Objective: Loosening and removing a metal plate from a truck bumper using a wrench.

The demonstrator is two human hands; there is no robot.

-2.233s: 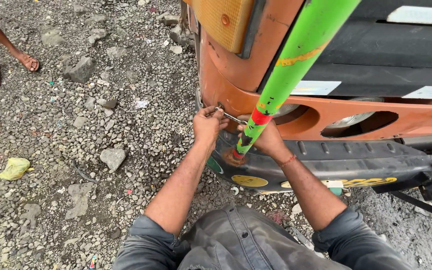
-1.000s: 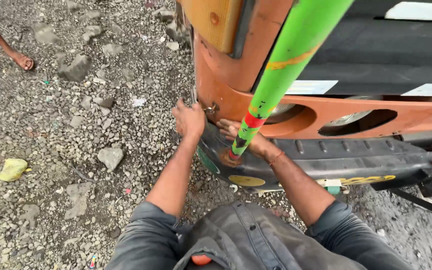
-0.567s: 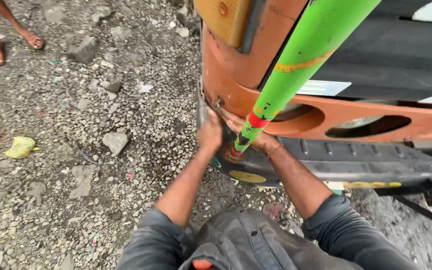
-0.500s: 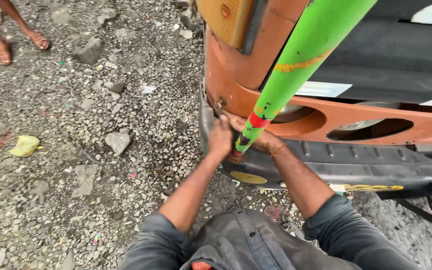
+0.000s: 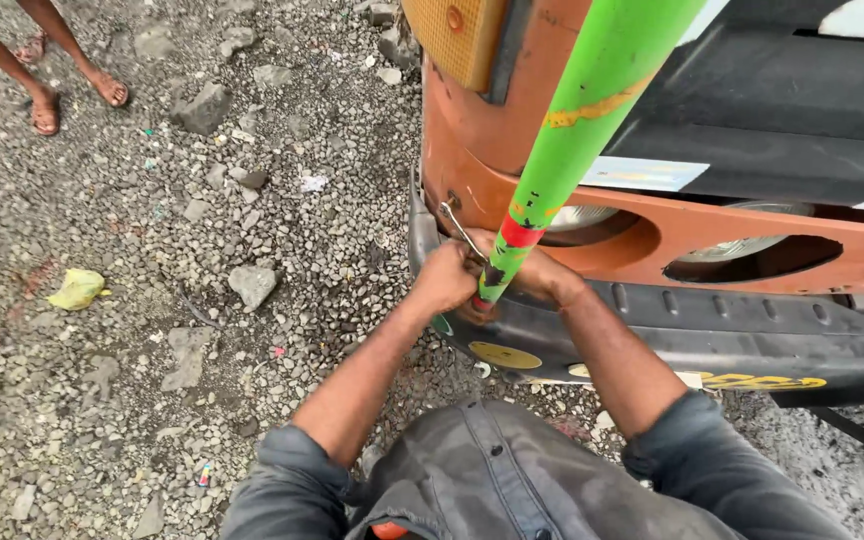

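While a thin metal hook (image 5: 460,228) sticks up from the corner of the orange vehicle body (image 5: 572,215), the left hand (image 5: 444,277) is closed in a fist around its lower end, just above the black bumper (image 5: 752,335). Beside it, the right hand (image 5: 537,275) sits mostly behind a slanting green pole (image 5: 582,130), so its grip cannot be made out. Grey gravel (image 5: 202,300) spreads to the left, with a yellow scrap (image 5: 77,289) and another person's sandalled feet (image 5: 72,95) well apart.

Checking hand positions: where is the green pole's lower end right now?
In the head view, the green pole ends low at centre, between the left hand and right hand, against the black bumper.
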